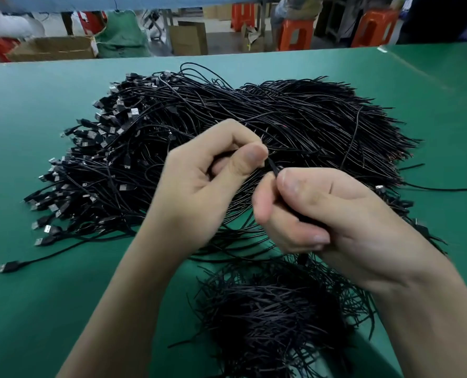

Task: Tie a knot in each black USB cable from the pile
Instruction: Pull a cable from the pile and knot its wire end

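Note:
A big pile of black USB cables [254, 124] covers the middle of the green table [36, 110], with the plugs fanned out on its left side and the bare ends to the right. Over its near edge, my left hand [199, 184] and my right hand [327, 211] meet. Both pinch one thin black cable [272, 167] between thumb and forefinger, a short stretch showing between the two thumbs. The other fingers of each hand are curled. A smaller heap of black cables [276, 317] lies close to me under my right wrist.
One stray cable with its plug [9, 266] lies at the left front of the table. Beyond the far table edge stand cardboard boxes [55, 49], a green sack [122, 34] and orange stools [295, 34]; people sit there.

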The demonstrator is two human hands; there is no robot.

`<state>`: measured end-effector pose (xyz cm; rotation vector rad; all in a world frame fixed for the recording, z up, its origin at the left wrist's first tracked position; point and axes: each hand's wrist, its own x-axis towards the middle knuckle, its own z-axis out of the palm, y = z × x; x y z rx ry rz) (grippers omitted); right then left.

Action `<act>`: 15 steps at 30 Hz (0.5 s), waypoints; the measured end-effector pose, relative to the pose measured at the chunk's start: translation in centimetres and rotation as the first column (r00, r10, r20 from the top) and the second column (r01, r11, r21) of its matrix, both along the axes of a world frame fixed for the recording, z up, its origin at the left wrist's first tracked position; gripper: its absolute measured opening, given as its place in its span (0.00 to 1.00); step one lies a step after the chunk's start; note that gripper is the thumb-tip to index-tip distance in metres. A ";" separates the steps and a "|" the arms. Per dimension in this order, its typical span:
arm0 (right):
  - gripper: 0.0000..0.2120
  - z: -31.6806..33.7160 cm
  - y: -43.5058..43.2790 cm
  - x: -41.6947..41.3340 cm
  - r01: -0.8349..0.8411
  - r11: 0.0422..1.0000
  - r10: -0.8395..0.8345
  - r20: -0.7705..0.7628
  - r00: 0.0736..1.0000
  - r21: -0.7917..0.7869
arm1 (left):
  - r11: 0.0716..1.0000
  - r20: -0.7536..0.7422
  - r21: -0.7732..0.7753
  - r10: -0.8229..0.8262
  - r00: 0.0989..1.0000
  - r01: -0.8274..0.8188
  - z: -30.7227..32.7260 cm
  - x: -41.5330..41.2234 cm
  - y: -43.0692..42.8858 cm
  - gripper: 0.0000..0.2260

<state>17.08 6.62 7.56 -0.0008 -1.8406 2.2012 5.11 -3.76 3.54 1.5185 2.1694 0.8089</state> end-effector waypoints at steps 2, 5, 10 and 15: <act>0.18 0.1 -0.3 -0.3 -0.021 0.987 0.005 -0.103 0.995 -0.157 | 0.835 0.199 0.549 -0.156 0.967 0.021 2.5 -1.9 0.8 0.12; 0.20 0.2 -0.3 -0.9 0.152 0.937 -0.229 -0.223 0.948 -0.315 | 0.839 0.254 0.542 -0.226 0.940 0.055 2.1 -2.0 2.0 0.12; 0.15 0.1 0.6 -0.2 0.572 0.819 -0.533 -0.313 0.786 0.042 | 0.925 0.261 0.344 -0.256 0.931 0.158 1.4 -1.0 2.4 0.18; 0.16 -0.9 1.3 0.0 0.609 0.222 -0.687 -0.321 0.652 0.761 | 0.923 -0.070 0.311 -0.216 0.974 0.227 2.6 -2.7 1.4 0.12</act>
